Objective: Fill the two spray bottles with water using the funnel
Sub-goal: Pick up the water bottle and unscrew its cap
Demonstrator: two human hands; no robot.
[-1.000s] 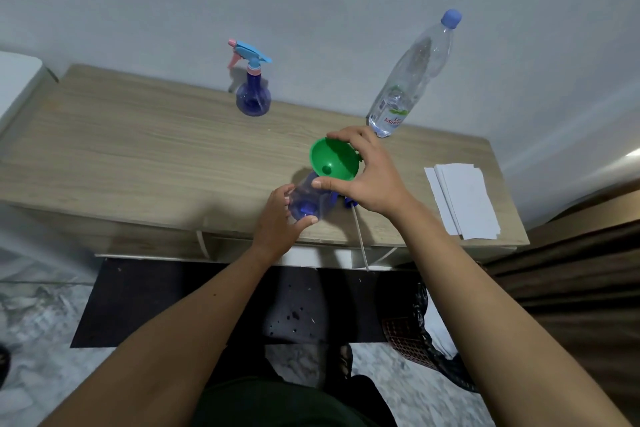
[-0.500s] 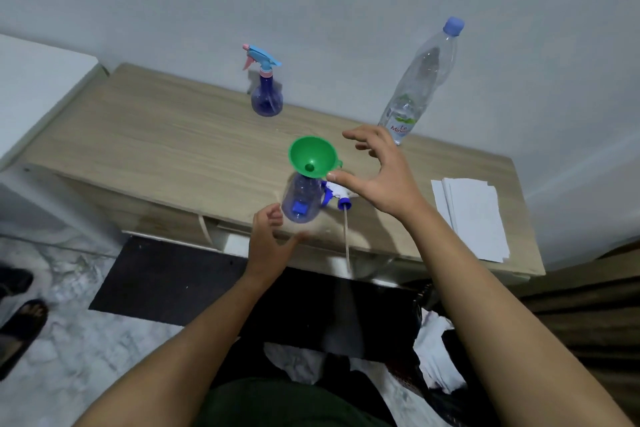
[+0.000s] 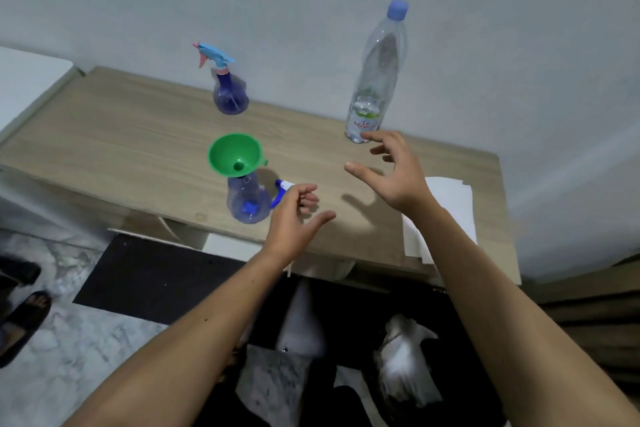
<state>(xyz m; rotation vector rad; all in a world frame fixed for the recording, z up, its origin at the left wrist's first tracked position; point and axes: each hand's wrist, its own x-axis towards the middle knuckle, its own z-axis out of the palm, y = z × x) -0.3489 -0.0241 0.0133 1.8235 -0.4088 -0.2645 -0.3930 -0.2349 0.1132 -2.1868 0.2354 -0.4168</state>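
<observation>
A green funnel sits in the neck of a clear blue spray bottle near the table's front edge. That bottle's blue-and-white spray head lies on the table just to its right, partly hidden by my left hand, which hovers with loosely curled fingers and holds nothing. My right hand is spread open in the air just short of the clear water bottle with a blue cap. A second spray bottle with its light-blue head on stands at the back by the wall.
The wooden table stands against a grey wall. White paper sheets lie at its right end. A dark mat and a sandal are on the floor below.
Both hands have let go of the funnel and the bottle under it. My right hand moved right toward the water bottle; my left hand shifted right of the spray bottle.
</observation>
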